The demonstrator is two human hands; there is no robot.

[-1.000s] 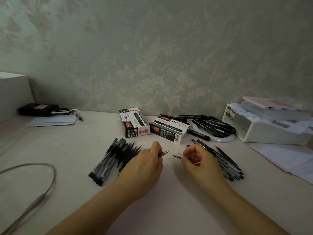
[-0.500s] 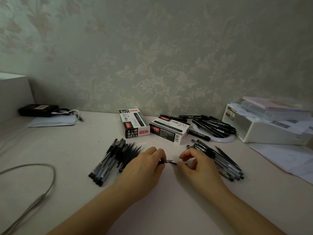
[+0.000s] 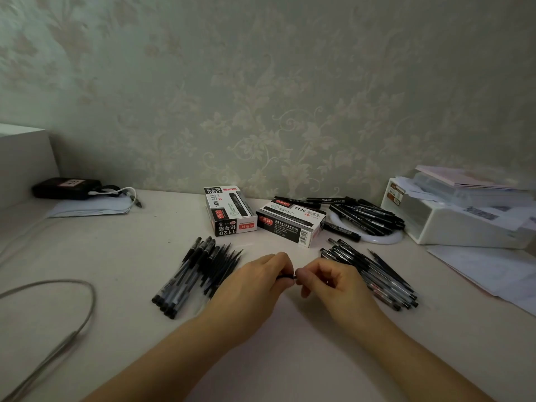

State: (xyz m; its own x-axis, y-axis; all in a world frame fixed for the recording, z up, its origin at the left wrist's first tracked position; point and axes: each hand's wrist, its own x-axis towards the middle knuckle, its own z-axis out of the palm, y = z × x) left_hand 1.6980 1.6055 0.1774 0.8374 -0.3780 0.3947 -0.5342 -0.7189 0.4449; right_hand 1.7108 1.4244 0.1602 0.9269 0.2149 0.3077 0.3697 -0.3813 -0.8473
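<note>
Black pen (image 3: 286, 276), mostly hidden between fingers (image 3: 279, 263)

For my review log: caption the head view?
Left hand and right hand pinch one black pen over the desk, between left pile and right pile.

dim light, floral wallpaper (image 3: 261, 97) behind a pale desk (image 3: 116, 256).

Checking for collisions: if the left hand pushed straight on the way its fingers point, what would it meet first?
The right hand, pinching the far end of the same dark pen part; the two look almost touching.
</note>
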